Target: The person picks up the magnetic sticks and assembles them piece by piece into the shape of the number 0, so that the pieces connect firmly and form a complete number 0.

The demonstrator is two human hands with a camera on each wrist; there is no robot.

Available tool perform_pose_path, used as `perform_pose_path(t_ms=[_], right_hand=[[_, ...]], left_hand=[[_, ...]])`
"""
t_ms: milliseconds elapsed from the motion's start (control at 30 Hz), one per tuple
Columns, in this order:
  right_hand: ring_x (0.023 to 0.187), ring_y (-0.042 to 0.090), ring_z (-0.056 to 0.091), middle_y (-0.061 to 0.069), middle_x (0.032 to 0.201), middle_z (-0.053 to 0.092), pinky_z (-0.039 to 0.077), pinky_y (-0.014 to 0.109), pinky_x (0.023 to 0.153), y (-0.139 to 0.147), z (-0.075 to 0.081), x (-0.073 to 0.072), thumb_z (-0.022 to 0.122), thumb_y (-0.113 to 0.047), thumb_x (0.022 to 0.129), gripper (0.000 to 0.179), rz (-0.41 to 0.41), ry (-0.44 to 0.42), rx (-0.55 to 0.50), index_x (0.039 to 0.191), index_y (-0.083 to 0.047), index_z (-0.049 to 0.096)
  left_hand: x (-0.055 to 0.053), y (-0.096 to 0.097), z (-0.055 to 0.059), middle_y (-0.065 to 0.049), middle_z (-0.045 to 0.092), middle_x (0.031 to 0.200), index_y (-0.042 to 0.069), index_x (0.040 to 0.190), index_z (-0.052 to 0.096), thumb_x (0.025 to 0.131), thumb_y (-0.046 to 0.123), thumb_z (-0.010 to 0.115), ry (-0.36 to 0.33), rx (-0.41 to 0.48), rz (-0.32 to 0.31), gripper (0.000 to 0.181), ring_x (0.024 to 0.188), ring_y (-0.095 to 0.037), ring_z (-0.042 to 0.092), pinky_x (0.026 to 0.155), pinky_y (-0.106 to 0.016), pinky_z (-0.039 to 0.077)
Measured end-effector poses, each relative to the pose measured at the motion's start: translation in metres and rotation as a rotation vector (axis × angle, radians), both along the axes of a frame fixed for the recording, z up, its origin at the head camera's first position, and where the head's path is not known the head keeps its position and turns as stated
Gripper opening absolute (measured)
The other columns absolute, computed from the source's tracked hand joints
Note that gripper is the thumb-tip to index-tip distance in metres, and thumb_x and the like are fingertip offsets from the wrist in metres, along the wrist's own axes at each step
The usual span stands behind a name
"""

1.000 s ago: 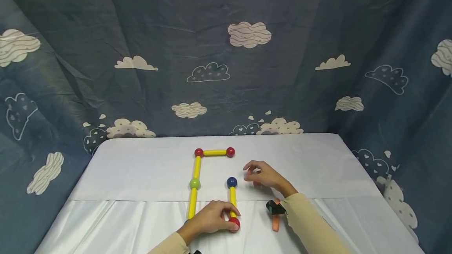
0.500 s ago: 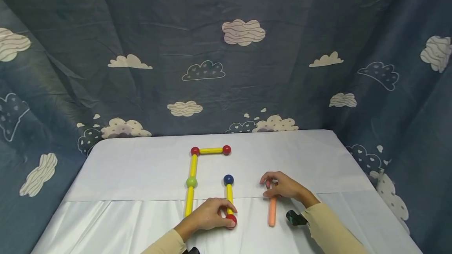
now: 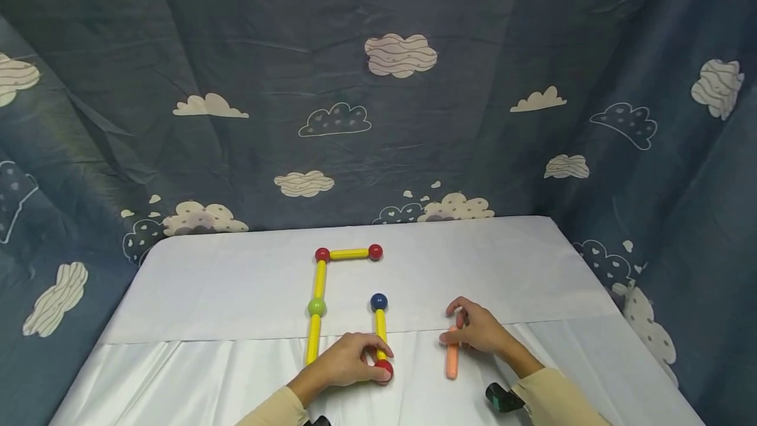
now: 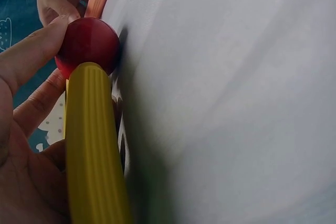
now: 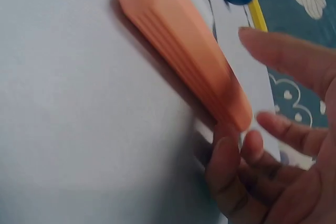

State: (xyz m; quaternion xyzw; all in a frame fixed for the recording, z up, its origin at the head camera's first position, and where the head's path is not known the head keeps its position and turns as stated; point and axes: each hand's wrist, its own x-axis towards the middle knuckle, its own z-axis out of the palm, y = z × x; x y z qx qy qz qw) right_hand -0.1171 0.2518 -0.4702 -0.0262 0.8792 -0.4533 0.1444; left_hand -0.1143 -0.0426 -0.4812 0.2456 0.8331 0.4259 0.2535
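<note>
In the head view my left hand (image 3: 349, 360) pinches a red ball (image 3: 384, 371), which joins the near end of a yellow stick (image 3: 380, 334) topped by a blue ball (image 3: 379, 302). The left wrist view shows the thumb on the red ball (image 4: 88, 46), and another ribbed yellow stick (image 4: 97, 150) running from it under the hand. An orange building stick (image 5: 191, 56) lies on the white cloth to the right. My right hand (image 3: 481, 331) is around its far end. Its curled finger touches the tip, while the thumb (image 5: 283, 56) stands apart from the stick.
A chain of yellow sticks and balls lies to the left, with a green ball (image 3: 317, 306) midway, a red corner ball (image 3: 322, 254) and another red ball (image 3: 375, 252) at its end. A white cloth (image 3: 497, 268) covers the table. Behind hangs a dark cloud-patterned curtain (image 3: 260, 137).
My right hand has moved right and toward me, to the orange stick, from beside the blue ball. My left hand keeps its hold on the red ball. The head view has shifted slightly.
</note>
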Motion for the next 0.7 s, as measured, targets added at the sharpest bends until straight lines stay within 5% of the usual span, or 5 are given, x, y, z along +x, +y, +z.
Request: perform_pose_path(t_ms=[267, 400, 700], right_hand=[[0.05, 0.013, 0.05, 0.003, 0.067, 0.05, 0.037, 0.024, 0.047, -0.014, 0.002, 0.006, 0.087, -0.015, 0.066, 0.043, -0.071, 0.067, 0.218, 0.092, -0.005, 0.056], [0.047, 0.013, 0.052, 0.003, 0.064, 0.05, 0.039, 0.023, 0.045, -0.016, 0.002, 0.004, 0.086, -0.009, 0.065, 0.035, -0.065, 0.071, 0.224, 0.084, -0.005, 0.057], [0.07, 0.015, 0.048, 0.001, 0.077, 0.056, 0.04, 0.029, 0.061, -0.016, 0.001, -0.014, 0.079, -0.003, 0.069, 0.024, -0.008, 0.16, 0.223, 0.089, -0.005, 0.065]], left_hand=[[0.0, 0.0, 0.001, 0.008, 0.057, 0.081, 0.027, 0.097, 0.07, 0.079, 0.026, 0.08, -0.022, -0.013, 0.011, 0.021, 0.07, -0.007, 0.048, 0.063, -0.021, 0.038], [0.001, 0.0, 0.003, 0.007, 0.057, 0.081, 0.027, 0.097, 0.07, 0.078, 0.025, 0.081, -0.022, -0.019, 0.015, 0.022, 0.07, -0.008, 0.048, 0.063, -0.022, 0.038], [0.001, 0.001, 0.005, 0.008, 0.057, 0.081, 0.027, 0.097, 0.07, 0.078, 0.025, 0.081, -0.036, -0.031, 0.021, 0.022, 0.072, -0.008, 0.048, 0.064, -0.022, 0.039]])
